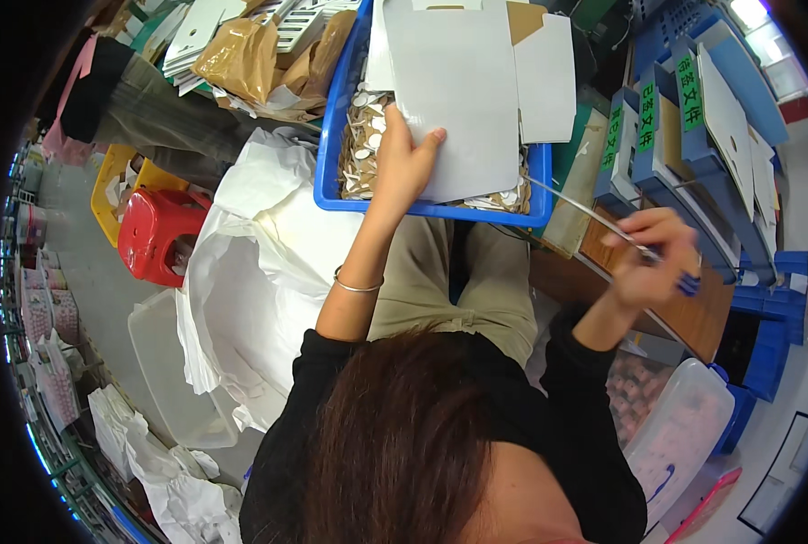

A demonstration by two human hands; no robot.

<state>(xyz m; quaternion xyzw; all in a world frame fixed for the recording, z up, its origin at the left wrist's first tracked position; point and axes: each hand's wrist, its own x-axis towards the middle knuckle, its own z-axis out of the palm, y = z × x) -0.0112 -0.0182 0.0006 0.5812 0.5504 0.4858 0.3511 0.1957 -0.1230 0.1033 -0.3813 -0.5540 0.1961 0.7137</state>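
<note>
Left hand (pixel 402 163) grips the lower edge of a white card sheet (pixel 454 95), fingers closed on it, over a blue crate (pixel 331 136) of paper cut-outs (pixel 360 145). Right hand (pixel 650 258) pinches a thin metal rod (pixel 585 213) beside blue file trays (pixel 667 136).

I see my left hand (pixel 402 161) gripping the lower edge of a grey card sheet (pixel 454 91) over the blue crate (pixel 336 118) of small cut-out pieces. My right hand (pixel 650 258) pinches a thin clear strip (pixel 580 210) above the wooden desk (pixel 685 313).
</note>
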